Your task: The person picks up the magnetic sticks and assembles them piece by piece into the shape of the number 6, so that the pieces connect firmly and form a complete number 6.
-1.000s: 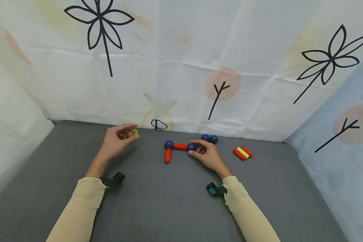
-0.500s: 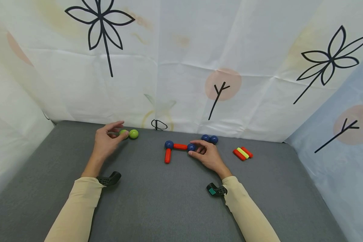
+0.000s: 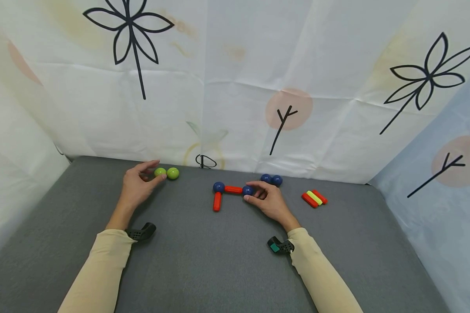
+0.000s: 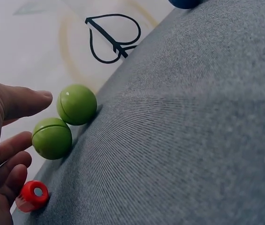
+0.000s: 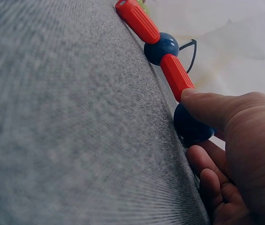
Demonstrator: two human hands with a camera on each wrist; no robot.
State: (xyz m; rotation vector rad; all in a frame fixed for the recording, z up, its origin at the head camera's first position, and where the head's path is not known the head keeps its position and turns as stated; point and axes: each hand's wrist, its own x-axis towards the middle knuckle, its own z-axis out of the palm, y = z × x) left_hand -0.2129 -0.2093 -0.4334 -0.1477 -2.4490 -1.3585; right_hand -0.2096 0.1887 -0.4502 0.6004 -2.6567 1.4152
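Two green balls (image 3: 173, 173) sit side by side at the table's back left. My left hand (image 3: 138, 184) is just left of them, its thumb apart from the balls in the left wrist view and its fingers loosely bent. A red stick (image 4: 32, 196) lies by the little finger there. My right hand (image 3: 272, 202) pinches a blue ball (image 3: 247, 190) between thumb and fingers. That ball joins the right end of a red stick (image 3: 233, 189). Another blue ball (image 3: 219, 187) is at its left end, and a second red stick (image 3: 217, 201) points from it toward me.
Beyond my right hand are two loose blue balls (image 3: 276, 180). To the right lie two red sticks and a yellow stick (image 3: 314, 198) in a row. A white patterned cloth (image 3: 235, 130) hangs behind the grey table (image 3: 203, 261).
My left hand has moved left, from around the right-hand green ball to beside the left-hand one, and its thumb has lowered slightly. My right hand and the joined pieces have stayed still.
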